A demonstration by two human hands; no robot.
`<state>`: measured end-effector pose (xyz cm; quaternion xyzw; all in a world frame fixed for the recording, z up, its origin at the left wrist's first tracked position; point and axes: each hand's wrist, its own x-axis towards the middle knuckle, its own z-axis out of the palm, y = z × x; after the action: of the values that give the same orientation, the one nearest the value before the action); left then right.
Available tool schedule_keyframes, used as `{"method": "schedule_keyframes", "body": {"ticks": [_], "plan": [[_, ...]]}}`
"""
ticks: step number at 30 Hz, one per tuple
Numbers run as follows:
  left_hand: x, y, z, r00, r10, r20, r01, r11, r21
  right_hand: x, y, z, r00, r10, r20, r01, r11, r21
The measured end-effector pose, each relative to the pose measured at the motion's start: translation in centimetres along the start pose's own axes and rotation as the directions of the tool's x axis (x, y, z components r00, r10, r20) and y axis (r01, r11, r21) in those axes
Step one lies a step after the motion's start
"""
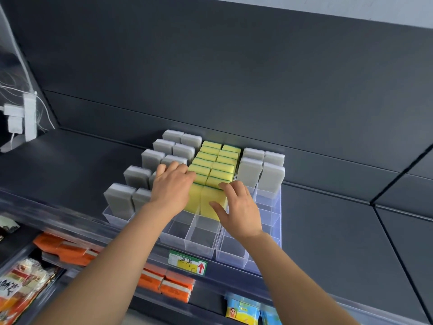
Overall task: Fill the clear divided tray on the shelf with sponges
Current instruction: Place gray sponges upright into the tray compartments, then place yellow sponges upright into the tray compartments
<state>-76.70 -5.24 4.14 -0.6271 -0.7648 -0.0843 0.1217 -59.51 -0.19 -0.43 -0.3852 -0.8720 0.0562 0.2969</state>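
Note:
A clear divided tray (pixel 202 241) stands on the dark shelf. Its left columns hold upright grey sponges (pixel 119 198), its middle columns yellow sponges with green backs (pixel 222 160), and its back right cells more grey sponges (pixel 271 177). My right hand (pixel 240 207) pinches the front yellow sponge (pixel 210 196), with the thumb on its front face and the fingers curled over its top. My left hand (pixel 172 188) lies flat over the sponges beside it, fingers spread across the grey and yellow tops. The front cells and the front right cells (pixel 267 215) hold nothing.
A green and yellow price label (pixel 187 262) with a red arrow sits on the shelf rail. On the lower shelf lie orange packs (pixel 175 287), snack bags (pixel 21 282) and blue packets (pixel 243 310). A white power strip (pixel 29 116) hangs at the left. A dark back panel rises behind the tray.

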Motion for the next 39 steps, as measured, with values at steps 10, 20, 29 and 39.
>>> {"method": "schedule_keyframes", "body": {"ticks": [10, 20, 29, 39], "plan": [[0.2, 6.0, -1.1, 0.96, 0.264, -0.095, -0.279, 0.939, -0.204, -3.3, 3.6, -4.3, 0.963, 0.225, -0.15, -0.252, 0.948, -0.195], [-0.2, 20.1, 0.2, 0.807, 0.587, -0.063, -0.589, 0.792, -0.162, -13.3, 10.9, -12.8, 0.806, 0.576, -0.137, -0.585, 0.739, -0.334], [-3.2, 34.0, 0.0, 0.737, 0.67, -0.089, -0.67, 0.705, -0.233, -23.3, 17.9, -21.6, 0.693, 0.712, -0.112, -0.695, 0.618, -0.368], [-6.5, 49.2, 0.4, 0.704, 0.708, -0.056, -0.698, 0.674, -0.243, -33.1, 26.2, -30.1, 0.632, 0.763, -0.133, -0.741, 0.546, -0.391]]}}
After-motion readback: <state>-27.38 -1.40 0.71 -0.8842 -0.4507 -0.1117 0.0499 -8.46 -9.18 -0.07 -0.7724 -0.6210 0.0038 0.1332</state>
